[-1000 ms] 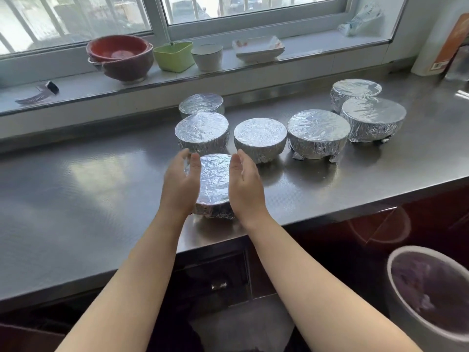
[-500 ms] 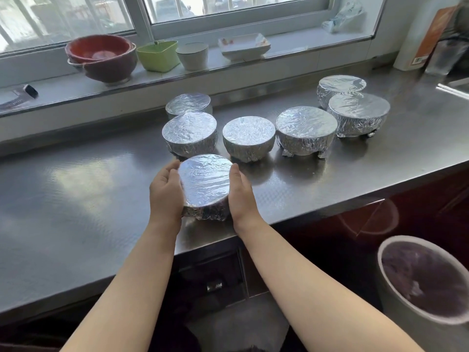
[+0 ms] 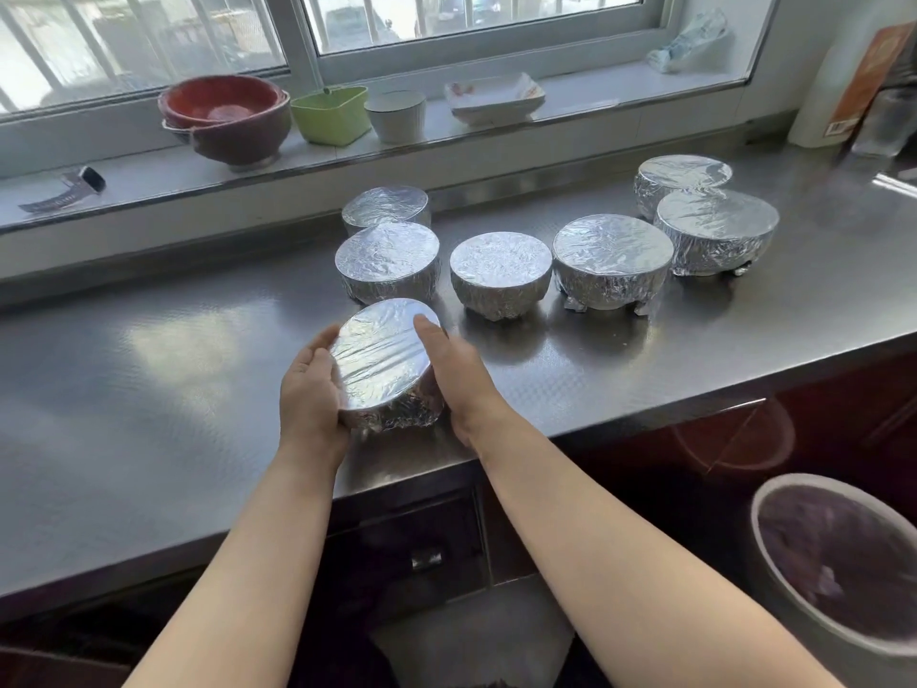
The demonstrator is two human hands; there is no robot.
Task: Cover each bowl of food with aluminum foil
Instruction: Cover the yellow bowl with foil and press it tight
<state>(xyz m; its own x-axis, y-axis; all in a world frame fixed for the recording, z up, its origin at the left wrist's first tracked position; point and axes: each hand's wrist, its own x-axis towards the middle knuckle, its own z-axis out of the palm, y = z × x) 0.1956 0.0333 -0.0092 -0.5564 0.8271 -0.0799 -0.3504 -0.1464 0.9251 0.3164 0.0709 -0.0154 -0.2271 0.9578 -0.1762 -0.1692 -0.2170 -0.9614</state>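
A foil-covered bowl (image 3: 382, 360) is near the front edge of the steel counter (image 3: 173, 389), tipped so its foil top faces me. My left hand (image 3: 310, 389) cups its left side with the thumb along the rim. On the right side, my right hand (image 3: 459, 374) grips it, fingers running up beside the rim. Behind it stand several more foil-covered bowls: one at the back left (image 3: 387, 206), one in front of that (image 3: 387, 263), a middle one (image 3: 501, 273), a wider one (image 3: 613, 258) and two at the right (image 3: 717, 230) (image 3: 682, 178).
The windowsill holds a red bowl (image 3: 226, 116), a green container (image 3: 330, 114), a white cup (image 3: 397, 114) and a white dish (image 3: 493, 94). A lined bin (image 3: 838, 563) stands on the floor at the lower right. A white bottle (image 3: 818, 91) stands at the counter's far right.
My hands slid from the foil top down to the bowl's sides. The bowl now tilts toward me, its far side raised.
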